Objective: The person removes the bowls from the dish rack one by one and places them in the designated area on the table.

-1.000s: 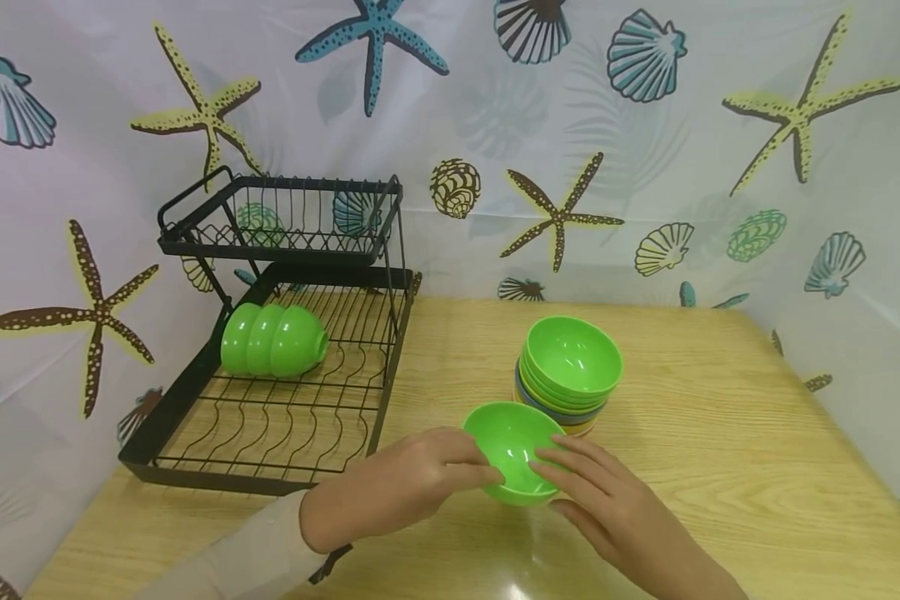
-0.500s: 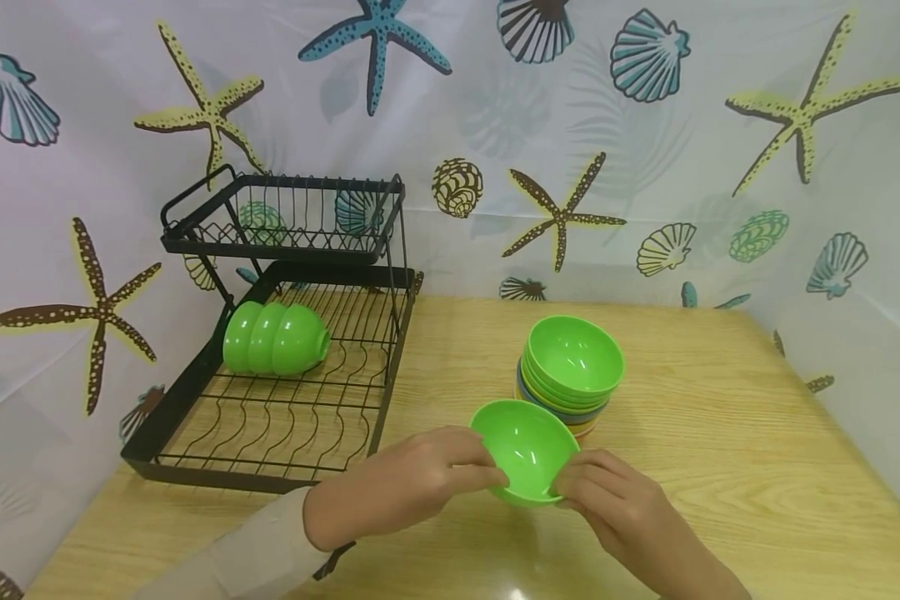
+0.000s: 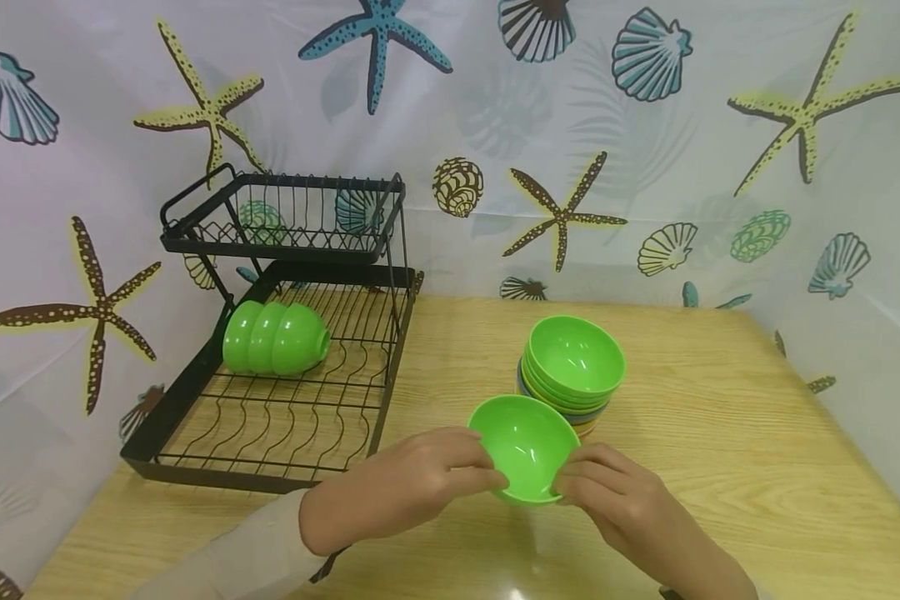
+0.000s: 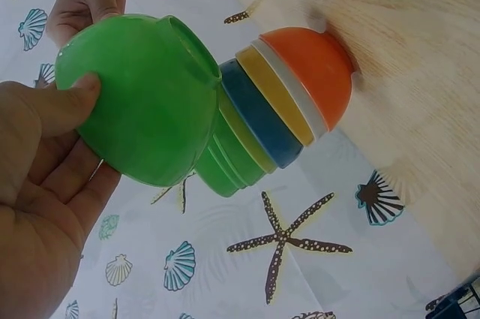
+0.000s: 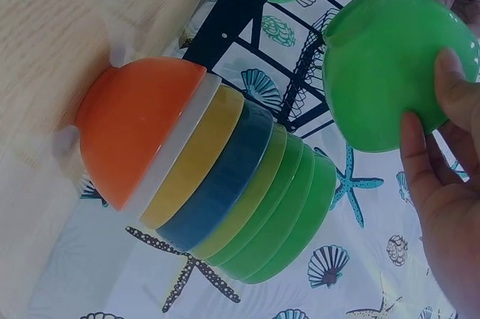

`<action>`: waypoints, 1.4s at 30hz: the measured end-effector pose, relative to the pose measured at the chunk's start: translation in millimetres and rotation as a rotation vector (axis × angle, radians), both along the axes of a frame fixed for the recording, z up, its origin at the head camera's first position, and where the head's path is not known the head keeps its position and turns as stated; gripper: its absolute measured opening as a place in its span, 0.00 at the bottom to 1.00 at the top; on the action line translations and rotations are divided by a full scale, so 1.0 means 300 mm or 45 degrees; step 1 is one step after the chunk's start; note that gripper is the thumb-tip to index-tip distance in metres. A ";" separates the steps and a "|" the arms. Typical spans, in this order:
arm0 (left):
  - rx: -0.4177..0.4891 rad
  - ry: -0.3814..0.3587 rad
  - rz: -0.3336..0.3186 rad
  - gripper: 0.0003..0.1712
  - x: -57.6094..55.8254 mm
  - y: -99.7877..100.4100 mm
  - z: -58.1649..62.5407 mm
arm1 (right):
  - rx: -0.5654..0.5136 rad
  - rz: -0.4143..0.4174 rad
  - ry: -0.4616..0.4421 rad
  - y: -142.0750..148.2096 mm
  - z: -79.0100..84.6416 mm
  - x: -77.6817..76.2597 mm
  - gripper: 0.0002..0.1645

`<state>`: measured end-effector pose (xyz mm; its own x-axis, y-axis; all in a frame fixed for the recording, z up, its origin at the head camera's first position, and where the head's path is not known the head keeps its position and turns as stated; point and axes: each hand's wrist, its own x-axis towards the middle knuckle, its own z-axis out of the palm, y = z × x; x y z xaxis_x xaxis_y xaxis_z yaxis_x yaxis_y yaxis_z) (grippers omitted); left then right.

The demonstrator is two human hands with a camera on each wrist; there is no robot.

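A green bowl (image 3: 523, 442) is held above the table, its opening tilted toward the head camera. My left hand (image 3: 420, 483) pinches the rim on the left, and my right hand (image 3: 622, 500) grips the lower right rim. Seen from the left wrist, the thumb presses the bowl's outside (image 4: 150, 101) while the fingers are partly behind it. Just behind it stands a stack of nested bowls (image 3: 573, 358) with green ones on top. The right wrist view shows yellow, blue and white bowls below them, and an orange bowl (image 5: 135, 127) at the bottom.
On the left stands a black two-tier dish rack (image 3: 251, 482). Several nested green bowls (image 3: 273, 339) lie sideways in its lower tier. A patterned curtain (image 3: 645, 150) hangs behind and beside the wooden table (image 3: 720, 433).
My right hand's fingers went from spread over the bowl's inside to gripping its rim. The bowl has shifted slightly right. My left hand stays nearly where it was.
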<state>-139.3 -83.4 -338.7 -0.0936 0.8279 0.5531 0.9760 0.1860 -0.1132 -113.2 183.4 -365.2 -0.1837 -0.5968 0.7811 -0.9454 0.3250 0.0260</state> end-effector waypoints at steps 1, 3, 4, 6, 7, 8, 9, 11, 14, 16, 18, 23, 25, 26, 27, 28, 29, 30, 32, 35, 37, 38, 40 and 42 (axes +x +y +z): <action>0.002 0.007 0.000 0.14 0.000 -0.001 0.002 | -0.001 0.002 0.001 -0.001 0.002 0.000 0.16; 0.011 0.025 0.002 0.13 -0.001 -0.003 0.005 | -0.004 0.008 0.006 -0.003 0.006 -0.001 0.16; 0.022 0.031 0.000 0.13 -0.002 -0.003 0.007 | -0.007 0.013 0.010 -0.005 0.008 -0.002 0.16; 0.052 0.048 -0.006 0.11 -0.005 -0.004 0.009 | -0.012 0.018 0.025 -0.008 0.013 -0.003 0.16; 0.074 0.055 -0.003 0.12 -0.006 -0.006 0.010 | -0.016 0.021 0.033 -0.009 0.016 -0.005 0.16; 0.098 0.060 0.005 0.12 -0.007 -0.008 0.011 | -0.020 0.024 0.043 -0.011 0.019 -0.006 0.16; 0.119 0.056 0.016 0.14 -0.008 -0.012 0.011 | -0.024 0.028 0.052 -0.013 0.022 -0.008 0.16; 0.157 0.029 0.044 0.20 -0.012 -0.024 0.014 | -0.033 0.028 0.069 -0.015 0.028 -0.011 0.16; 0.191 -0.037 0.116 0.27 -0.015 -0.053 0.027 | -0.048 0.022 0.089 -0.018 0.040 -0.014 0.16; 0.199 -0.073 0.169 0.31 -0.019 -0.075 0.037 | -0.061 0.012 0.105 -0.019 0.047 -0.016 0.17; 0.195 -0.093 0.235 0.34 -0.025 -0.095 0.045 | -0.081 -0.002 0.130 -0.018 0.053 -0.019 0.17; 0.136 -0.145 0.379 0.36 -0.040 -0.137 0.040 | -0.171 -0.047 0.199 -0.011 0.066 -0.027 0.17; 0.108 -0.167 0.410 0.35 -0.043 -0.150 0.035 | -0.209 -0.078 0.209 -0.007 0.073 -0.030 0.17; 0.092 -0.179 0.422 0.35 -0.043 -0.156 0.032 | -0.227 -0.097 0.212 -0.004 0.077 -0.032 0.17; 0.079 -0.188 0.433 0.35 -0.044 -0.160 0.029 | -0.241 -0.121 0.213 0.000 0.080 -0.036 0.17; 0.066 -0.197 0.443 0.35 -0.044 -0.165 0.025 | -0.257 -0.143 0.210 0.003 0.083 -0.040 0.17; 0.056 -0.205 0.452 0.35 -0.044 -0.170 0.021 | -0.270 -0.177 0.207 0.008 0.085 -0.045 0.18; 0.047 -0.215 0.461 0.35 -0.045 -0.174 0.017 | -0.286 -0.208 0.206 0.012 0.086 -0.052 0.19; 0.024 -0.239 0.480 0.35 -0.045 -0.181 0.011 | -0.313 -0.278 0.197 0.024 0.087 -0.066 0.20; -0.006 -0.267 0.506 0.35 -0.044 -0.188 0.006 | -0.333 -0.396 0.161 0.047 0.084 -0.092 0.20; -0.025 -0.283 0.526 0.35 -0.043 -0.191 0.003 | -0.324 -0.478 0.123 0.065 0.078 -0.110 0.21; -0.033 -0.288 0.537 0.35 -0.042 -0.193 0.002 | -0.316 -0.519 0.103 0.073 0.075 -0.118 0.21; -0.047 -0.297 0.549 0.35 -0.042 -0.195 -0.001 | -0.302 -0.588 0.061 0.088 0.066 -0.133 0.21; -0.060 -0.304 0.559 0.35 -0.041 -0.198 -0.005 | -0.281 -0.642 0.019 0.100 0.057 -0.144 0.23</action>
<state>-151.7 -143.0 -340.2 -0.5580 0.7054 0.4371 0.8065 0.5850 0.0854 -156.4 213.5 -348.0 -0.3924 -0.2596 0.8824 -0.6713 0.7367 -0.0818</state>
